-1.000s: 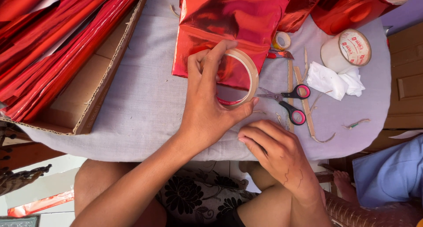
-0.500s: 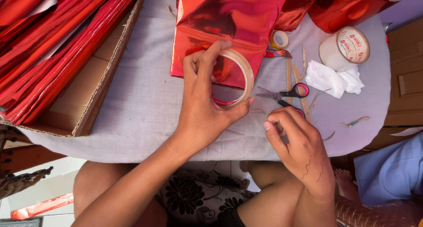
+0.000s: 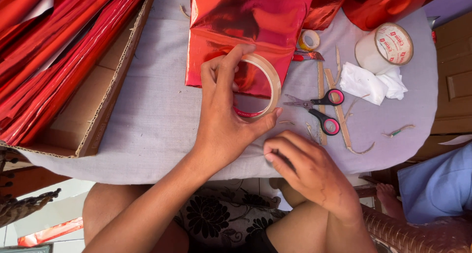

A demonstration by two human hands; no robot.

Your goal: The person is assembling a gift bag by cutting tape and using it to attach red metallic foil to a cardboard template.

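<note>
Two hands share one clear tape roll point(image 3: 255, 88) at frame centre.
We clasp it in our left hand point(image 3: 223, 120); our right hand point(image 3: 307, 172), fingers pinched shut, best draws the strip straight, low over the grey cloth point(image 3: 162, 115).

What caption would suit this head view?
Left hand grips a clear tape roll over red foil; right hand pinches nearby.

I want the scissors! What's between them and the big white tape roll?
In the head view, a crumpled white cloth lies between the scissors and the big white tape roll, beside thin wood strips.
</note>
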